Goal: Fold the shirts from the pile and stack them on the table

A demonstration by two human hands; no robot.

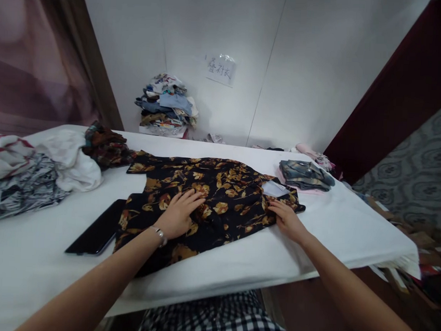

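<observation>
Floral shirt (219,194) flat on table (348,228); L hand (178,214) fingers released, flat atop; R hand (285,218) fingers pinching its edge.

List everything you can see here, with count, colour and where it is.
floral shirt: one, black with gold leaves, spread mid-table
phone: one, black, left of the shirt
folded garments: one small stack, grey-blue, right of the shirt
loose clothes: one heap, white, striped and dark, table's left end
clothes pile: one, mixed colours, against the wall
paper sign: one, white, on the wall
table: one, white
left hand: flat on the shirt
right hand: at the shirt's right edge
</observation>
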